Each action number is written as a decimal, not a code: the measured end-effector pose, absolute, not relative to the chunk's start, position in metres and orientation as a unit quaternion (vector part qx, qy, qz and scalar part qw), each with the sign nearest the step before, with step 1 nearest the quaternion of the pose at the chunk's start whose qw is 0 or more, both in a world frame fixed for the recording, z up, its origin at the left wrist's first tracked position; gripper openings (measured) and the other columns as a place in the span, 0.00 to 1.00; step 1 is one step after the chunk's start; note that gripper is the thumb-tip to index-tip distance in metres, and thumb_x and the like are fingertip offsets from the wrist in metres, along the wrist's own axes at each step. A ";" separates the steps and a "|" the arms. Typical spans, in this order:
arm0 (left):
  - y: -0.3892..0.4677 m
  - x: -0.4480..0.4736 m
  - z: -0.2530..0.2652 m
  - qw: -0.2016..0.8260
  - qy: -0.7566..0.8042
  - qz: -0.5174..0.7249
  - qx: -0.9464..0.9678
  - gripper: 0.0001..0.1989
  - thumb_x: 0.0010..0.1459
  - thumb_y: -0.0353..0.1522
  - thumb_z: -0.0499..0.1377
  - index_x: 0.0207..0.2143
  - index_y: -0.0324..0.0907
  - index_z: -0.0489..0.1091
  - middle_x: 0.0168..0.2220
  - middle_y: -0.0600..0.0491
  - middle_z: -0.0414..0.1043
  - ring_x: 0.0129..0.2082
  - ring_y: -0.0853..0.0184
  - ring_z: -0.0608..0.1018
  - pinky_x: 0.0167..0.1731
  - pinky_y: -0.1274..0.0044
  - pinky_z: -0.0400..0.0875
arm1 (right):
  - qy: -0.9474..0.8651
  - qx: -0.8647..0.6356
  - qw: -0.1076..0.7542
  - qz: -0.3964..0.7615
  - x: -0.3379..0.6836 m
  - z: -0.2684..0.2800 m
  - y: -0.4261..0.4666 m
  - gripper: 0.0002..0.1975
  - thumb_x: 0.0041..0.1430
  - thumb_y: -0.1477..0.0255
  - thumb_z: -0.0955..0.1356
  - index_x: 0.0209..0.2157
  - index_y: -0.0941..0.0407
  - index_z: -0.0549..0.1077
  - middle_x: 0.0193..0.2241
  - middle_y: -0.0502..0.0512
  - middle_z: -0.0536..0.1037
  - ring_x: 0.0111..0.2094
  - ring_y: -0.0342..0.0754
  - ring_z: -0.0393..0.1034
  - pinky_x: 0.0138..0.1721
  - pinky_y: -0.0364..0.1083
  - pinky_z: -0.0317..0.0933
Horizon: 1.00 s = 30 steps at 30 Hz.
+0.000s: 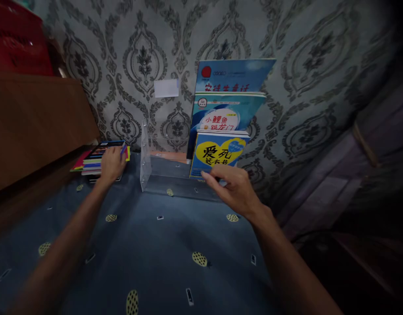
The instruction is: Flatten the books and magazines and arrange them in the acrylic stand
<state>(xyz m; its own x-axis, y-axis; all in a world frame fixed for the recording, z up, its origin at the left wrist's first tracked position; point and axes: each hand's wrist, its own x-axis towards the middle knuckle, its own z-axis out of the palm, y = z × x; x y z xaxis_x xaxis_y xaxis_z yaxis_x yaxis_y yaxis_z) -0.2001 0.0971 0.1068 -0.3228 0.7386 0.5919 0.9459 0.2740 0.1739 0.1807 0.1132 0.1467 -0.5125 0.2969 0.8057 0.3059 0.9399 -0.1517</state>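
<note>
At the left, my left hand (112, 164) is on a stack of books (92, 165), its fingers bent over the right side of the upper book (104, 148). A blue-purple edge shows by its fingertips. My right hand (232, 183) is closed at the lower part of a blue book with a yellow heart (204, 148); the thumb lies at its front and the other fingers are curled, partly hidden. This book leans upright in a clear acrylic rack (145, 162). Behind it rise a teal book (232, 109) and a taller blue book (236, 72).
An orange flat item (168, 156) lies behind the rack's left part. A brown wooden box (37, 122) with a red item (19, 41) on top stands at left. Patterned wallpaper (144, 61) backs the blue cloth (155, 253). A curtain-like fabric (346, 157) hangs at right.
</note>
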 end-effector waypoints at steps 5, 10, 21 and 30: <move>0.107 -0.265 0.111 0.130 -0.833 -0.111 -0.526 0.39 0.65 0.49 0.48 0.68 0.29 0.53 0.69 0.29 0.52 0.70 0.42 0.54 0.63 0.46 0.48 | -0.917 -0.157 0.366 0.015 0.159 0.125 0.109 0.23 0.73 0.63 0.59 0.23 0.54 0.67 0.21 0.49 0.69 0.24 0.44 0.64 0.28 0.44 0.55; 0.106 -0.285 0.110 0.044 -0.849 -0.024 -0.526 0.42 0.63 0.55 0.46 0.68 0.32 0.55 0.70 0.30 0.49 0.70 0.38 0.53 0.61 0.43 0.51 | -0.964 -0.164 0.211 0.007 0.135 0.098 0.101 0.18 0.73 0.66 0.61 0.29 0.56 0.74 0.27 0.54 0.77 0.31 0.47 0.71 0.32 0.45 0.57; 0.069 -0.281 0.106 0.106 -0.799 0.004 -0.592 0.36 0.62 0.49 0.54 0.66 0.39 0.60 0.67 0.33 0.59 0.66 0.40 0.63 0.58 0.48 0.60 | -0.987 -0.126 0.055 0.083 0.103 0.036 0.059 0.13 0.70 0.64 0.65 0.37 0.58 0.77 0.41 0.58 0.81 0.41 0.49 0.76 0.41 0.45 0.63; 0.049 -0.270 0.111 0.164 -0.766 0.036 -0.621 0.24 0.70 0.35 0.46 0.65 0.35 0.62 0.65 0.36 0.63 0.64 0.49 0.65 0.57 0.60 0.65 | -0.977 -0.137 0.111 0.122 0.143 0.017 0.043 0.11 0.70 0.69 0.65 0.33 0.57 0.74 0.35 0.55 0.78 0.37 0.47 0.72 0.46 0.47 0.66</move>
